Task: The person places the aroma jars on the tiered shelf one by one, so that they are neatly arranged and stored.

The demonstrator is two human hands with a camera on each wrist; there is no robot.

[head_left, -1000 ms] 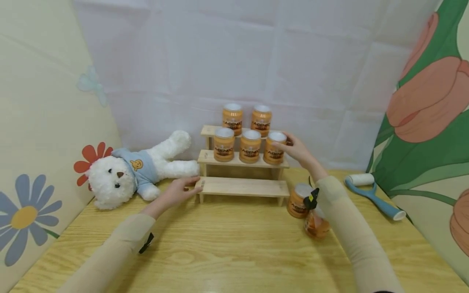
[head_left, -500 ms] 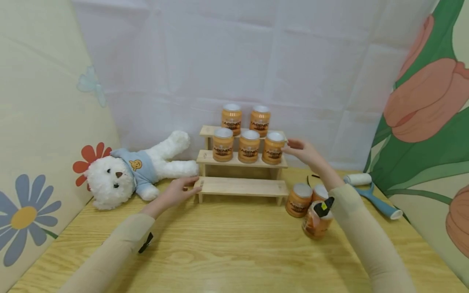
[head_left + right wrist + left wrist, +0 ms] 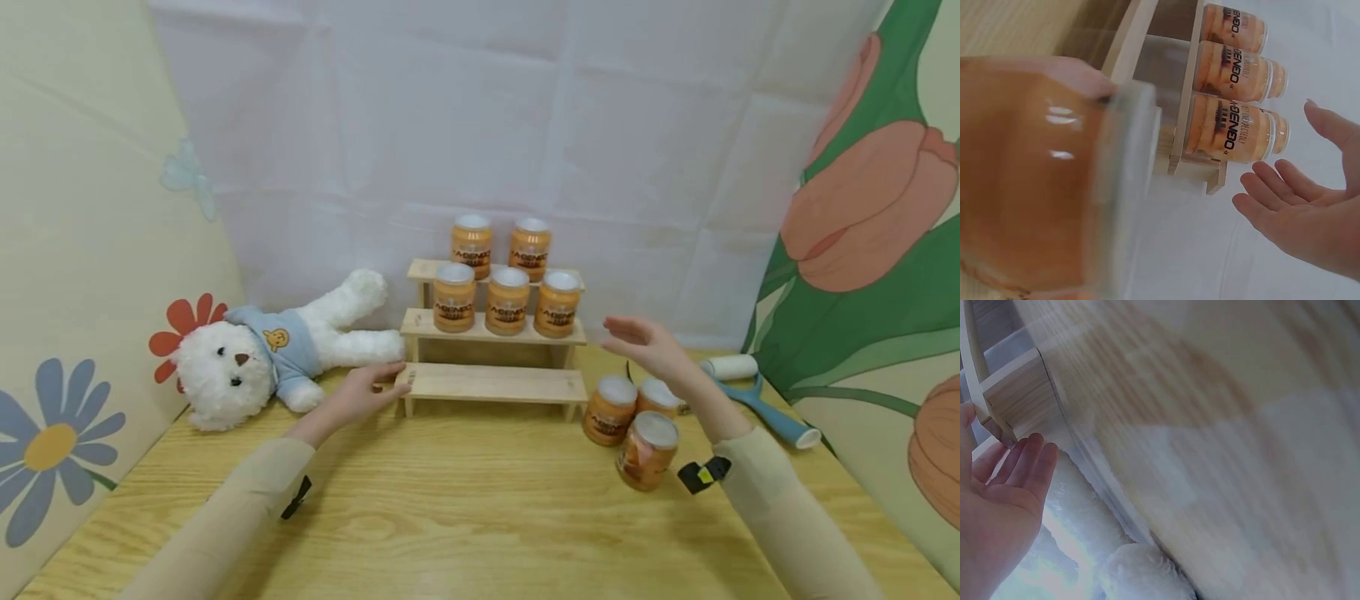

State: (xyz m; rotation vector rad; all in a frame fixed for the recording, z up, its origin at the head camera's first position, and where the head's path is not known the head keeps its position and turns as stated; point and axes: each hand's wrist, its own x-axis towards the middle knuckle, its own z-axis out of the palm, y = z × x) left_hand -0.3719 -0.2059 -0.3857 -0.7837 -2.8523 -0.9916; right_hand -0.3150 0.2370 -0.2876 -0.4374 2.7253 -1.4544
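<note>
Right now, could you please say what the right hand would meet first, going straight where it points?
The right hand would probably meet the rightmost jar on the middle step; depth is unclear.

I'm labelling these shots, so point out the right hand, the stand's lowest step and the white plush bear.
Right hand (image 3: 652, 349): head view, middle of the hand.
Lowest step (image 3: 491, 381): head view, middle of its bare top.
White plush bear (image 3: 291, 343): head view, blue top on its body.
</note>
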